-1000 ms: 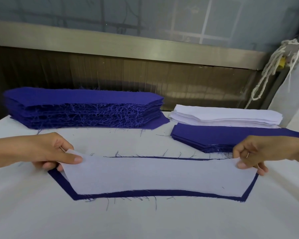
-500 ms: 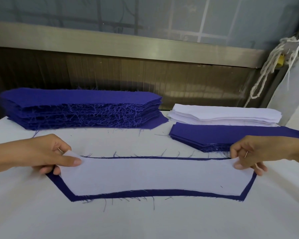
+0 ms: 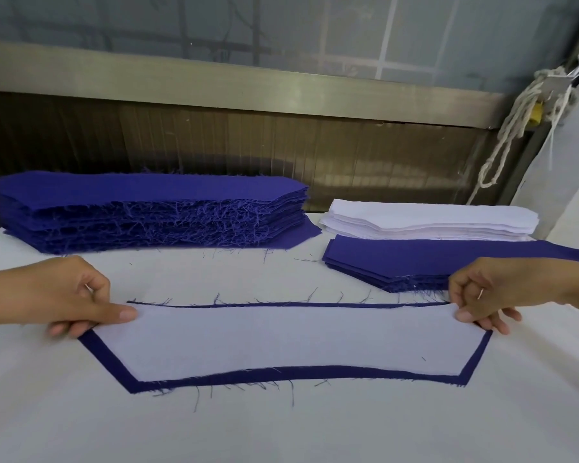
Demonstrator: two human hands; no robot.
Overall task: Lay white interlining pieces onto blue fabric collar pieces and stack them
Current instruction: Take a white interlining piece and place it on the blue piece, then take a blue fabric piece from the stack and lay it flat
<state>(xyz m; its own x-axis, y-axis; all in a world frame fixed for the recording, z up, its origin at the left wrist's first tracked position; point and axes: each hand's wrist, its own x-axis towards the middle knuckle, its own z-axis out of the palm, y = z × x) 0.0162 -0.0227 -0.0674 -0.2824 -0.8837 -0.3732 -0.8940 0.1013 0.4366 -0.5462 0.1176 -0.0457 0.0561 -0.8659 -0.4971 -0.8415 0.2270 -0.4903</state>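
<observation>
Head: left hand [image 3: 57, 295], right hand [image 3: 492, 292] pinch one white interlining piece [image 3: 281, 339] over one frayed collar piece [image 3: 248, 379]. Two blue stacks [image 3: 147, 208] [image 3: 448, 262], one white stack [image 3: 428, 218] at twelve.

Head view — forward, down, close over table [image 3: 281, 429]

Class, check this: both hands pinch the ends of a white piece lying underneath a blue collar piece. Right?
No: the head view shows the white piece lying on top of the blue collar piece, not underneath. The left hand and right hand do pinch its ends.
</observation>
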